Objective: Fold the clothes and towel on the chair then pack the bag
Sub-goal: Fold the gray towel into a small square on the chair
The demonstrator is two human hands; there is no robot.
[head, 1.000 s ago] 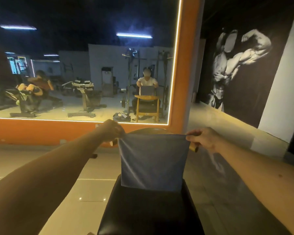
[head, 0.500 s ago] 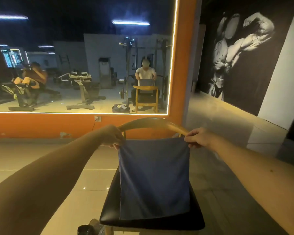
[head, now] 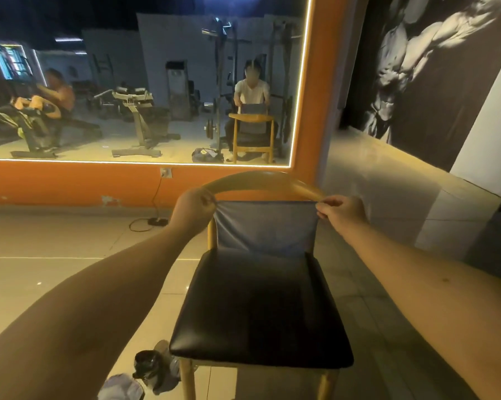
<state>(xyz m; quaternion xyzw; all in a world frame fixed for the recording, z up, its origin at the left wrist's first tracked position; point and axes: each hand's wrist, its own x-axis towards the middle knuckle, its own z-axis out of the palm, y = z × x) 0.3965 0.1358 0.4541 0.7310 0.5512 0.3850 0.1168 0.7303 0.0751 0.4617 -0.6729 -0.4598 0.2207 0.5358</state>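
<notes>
Head view, mid-frame: your left hand (head: 196, 206) pinches the upper left corner of the blue towel (head: 265, 226), your right hand (head: 340, 210) the upper right corner, holding it spread upright before the curved back of the chair (head: 261, 307), lower edge at the seat's rear.

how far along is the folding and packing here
Early. No finished fold shows on the chair. In hand: the left hand and right hand pinch the top corners of the blue towel. Left: finishing that fold, then packing; loose items lie on the floor by the chair.
</notes>
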